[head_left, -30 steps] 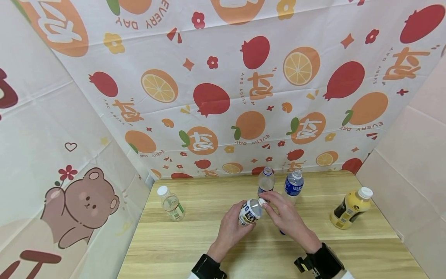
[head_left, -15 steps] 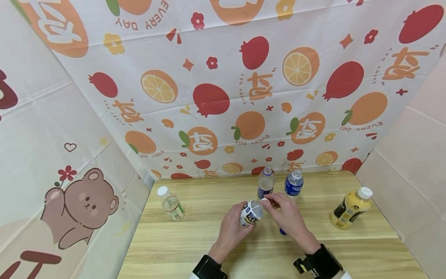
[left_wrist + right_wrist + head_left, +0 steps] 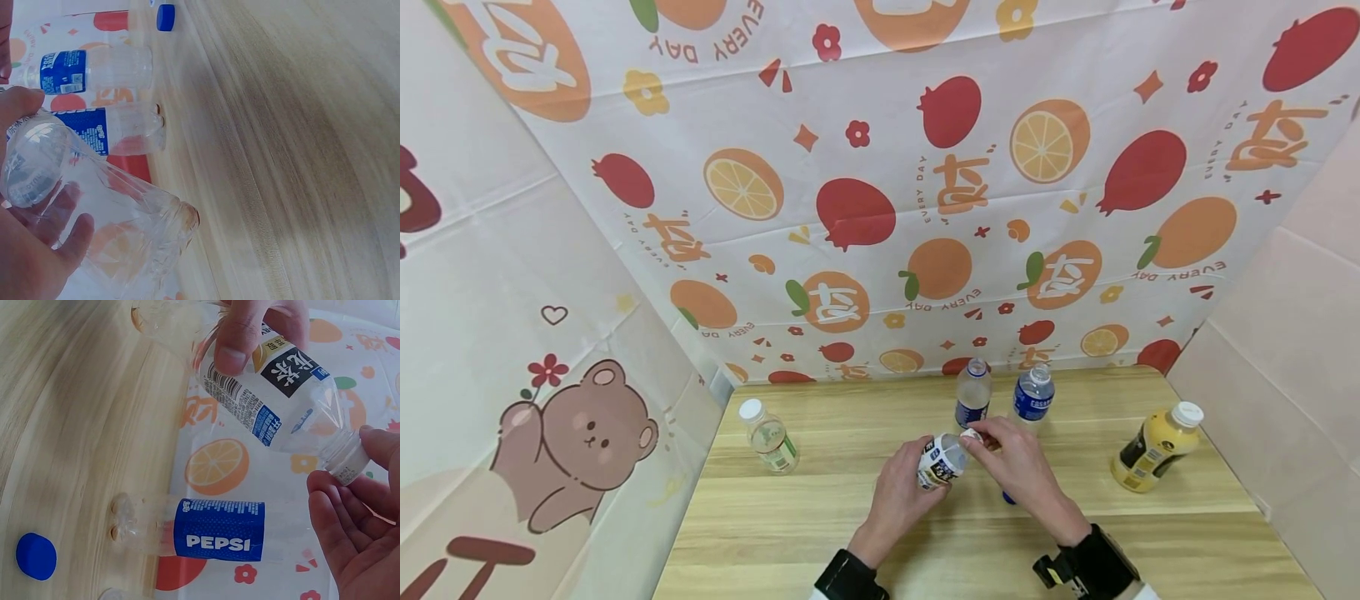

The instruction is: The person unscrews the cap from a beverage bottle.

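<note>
My left hand [image 3: 906, 483] grips a clear plastic bottle [image 3: 942, 462] with a white, black and blue label, tilted above the table with its neck to the right. A white cap [image 3: 349, 464] at the bottle's mouth is pinched between the thumb and fingers of my right hand [image 3: 1018, 467]. Threads of the bottle neck [image 3: 336, 449] show beside the cap; I cannot tell whether it is fully off. In the left wrist view, the clear base of the bottle [image 3: 144, 231] extends past my left fingers.
Behind the hands stand an uncapped Pepsi bottle [image 3: 973, 392] and another uncapped blue-labelled bottle [image 3: 1033, 396]. A blue cap [image 3: 36, 556] lies on the wooden table [image 3: 760, 533]. A white-capped clear bottle [image 3: 771, 442] stands left, a yellow bottle [image 3: 1153, 450] right.
My right hand and the white cap have shifted slightly right, away from the bottle's shoulder. The cap is turned differently in my fingers. The left hand has hardly moved.
</note>
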A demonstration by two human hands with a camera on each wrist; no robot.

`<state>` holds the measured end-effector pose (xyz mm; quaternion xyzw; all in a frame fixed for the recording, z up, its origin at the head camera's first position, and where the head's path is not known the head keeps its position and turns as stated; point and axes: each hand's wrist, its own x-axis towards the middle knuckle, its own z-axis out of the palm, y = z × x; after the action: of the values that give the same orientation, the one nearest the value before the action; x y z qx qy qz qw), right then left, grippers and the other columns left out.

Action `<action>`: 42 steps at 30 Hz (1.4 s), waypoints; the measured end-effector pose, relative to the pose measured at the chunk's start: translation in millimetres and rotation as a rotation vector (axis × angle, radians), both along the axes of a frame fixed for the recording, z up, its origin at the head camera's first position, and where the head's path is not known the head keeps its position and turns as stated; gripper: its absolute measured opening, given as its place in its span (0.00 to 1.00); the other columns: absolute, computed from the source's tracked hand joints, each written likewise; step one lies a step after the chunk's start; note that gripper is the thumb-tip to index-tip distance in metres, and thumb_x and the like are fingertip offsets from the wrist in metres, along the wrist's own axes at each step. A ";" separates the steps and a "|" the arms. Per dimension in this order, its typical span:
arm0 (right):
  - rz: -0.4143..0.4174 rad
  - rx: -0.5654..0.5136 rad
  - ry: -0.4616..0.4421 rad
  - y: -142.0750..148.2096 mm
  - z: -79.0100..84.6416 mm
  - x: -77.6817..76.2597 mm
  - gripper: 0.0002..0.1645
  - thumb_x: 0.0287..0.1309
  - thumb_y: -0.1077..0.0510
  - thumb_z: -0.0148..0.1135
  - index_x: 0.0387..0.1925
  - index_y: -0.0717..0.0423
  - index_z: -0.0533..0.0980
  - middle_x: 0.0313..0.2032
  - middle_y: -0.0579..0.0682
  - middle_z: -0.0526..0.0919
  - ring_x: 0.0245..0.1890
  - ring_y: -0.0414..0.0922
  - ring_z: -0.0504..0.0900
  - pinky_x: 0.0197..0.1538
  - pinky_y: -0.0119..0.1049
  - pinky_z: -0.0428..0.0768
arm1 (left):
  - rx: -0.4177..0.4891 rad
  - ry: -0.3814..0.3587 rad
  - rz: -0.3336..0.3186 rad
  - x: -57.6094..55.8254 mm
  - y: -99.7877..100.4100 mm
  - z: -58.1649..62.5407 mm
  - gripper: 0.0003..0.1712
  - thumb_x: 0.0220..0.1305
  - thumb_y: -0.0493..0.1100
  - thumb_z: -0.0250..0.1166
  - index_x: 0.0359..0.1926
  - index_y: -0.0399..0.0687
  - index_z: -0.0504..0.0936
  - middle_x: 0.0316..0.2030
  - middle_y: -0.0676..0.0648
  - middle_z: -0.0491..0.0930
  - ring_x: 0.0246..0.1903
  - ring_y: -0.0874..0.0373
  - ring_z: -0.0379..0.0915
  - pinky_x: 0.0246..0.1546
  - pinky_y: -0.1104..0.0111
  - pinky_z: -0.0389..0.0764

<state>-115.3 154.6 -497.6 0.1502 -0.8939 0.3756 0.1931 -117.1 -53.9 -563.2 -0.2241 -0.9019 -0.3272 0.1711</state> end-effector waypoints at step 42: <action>0.211 0.016 0.032 3.2 4.3 4.5 0.24 0.63 0.67 0.69 0.60 0.58 0.78 0.56 0.51 0.83 0.54 0.49 0.84 0.53 0.47 0.86 | 0.084 -0.155 -0.051 1.5 -3.9 1.3 0.44 0.50 0.47 0.82 0.67 0.45 0.74 0.52 0.48 0.83 0.47 0.57 0.80 0.47 0.63 0.83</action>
<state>-110.8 157.7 -493.3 0.2513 -0.8729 0.3841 0.1656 -115.6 -57.8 -561.9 -0.2135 -0.8919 -0.3853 0.1019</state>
